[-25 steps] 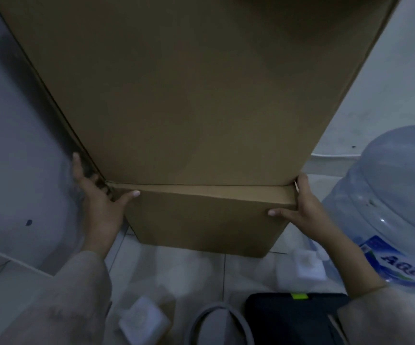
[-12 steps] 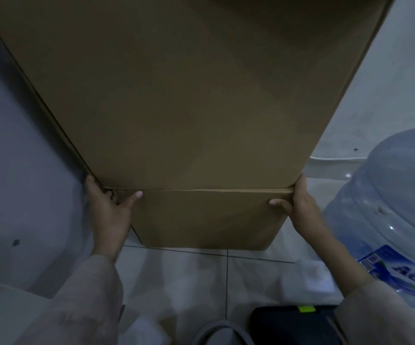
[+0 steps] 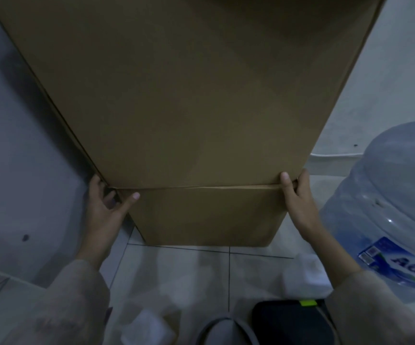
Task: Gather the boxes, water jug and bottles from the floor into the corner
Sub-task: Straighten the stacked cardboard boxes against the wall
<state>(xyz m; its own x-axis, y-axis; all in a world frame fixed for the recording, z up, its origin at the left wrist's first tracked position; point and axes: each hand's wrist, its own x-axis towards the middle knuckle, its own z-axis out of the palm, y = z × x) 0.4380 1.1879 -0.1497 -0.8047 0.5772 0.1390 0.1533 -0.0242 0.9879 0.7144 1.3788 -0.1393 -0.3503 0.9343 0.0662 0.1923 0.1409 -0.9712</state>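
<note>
While you hold it at both lower corners, the entries read:
Cardboard box [image 3: 176,100]: tall, standing on the tiled floor [image 3: 191,275].
Left hand [image 3: 106,207]: your thumb on the front, fingers apparently wrapped round its side.
Right hand [image 3: 298,195]: grips the opposite corner.
Water jug [image 3: 390,205]: just right of your right hand.

The box [image 3: 189,95] runs off the top edge, so no idea how tall it is. Left hand [image 3: 104,207] has most of its fingers [image 3: 109,196] tucked behind the box corner, out of sight. The jug [image 3: 388,207] is cut by the right edge, label only partly readable. A black thing [image 3: 291,322] and a grey loop [image 3: 223,329] get chopped off at the bottom, can't tell what they are. White blobs [image 3: 306,277] on the floor are too blurry to call.
</note>
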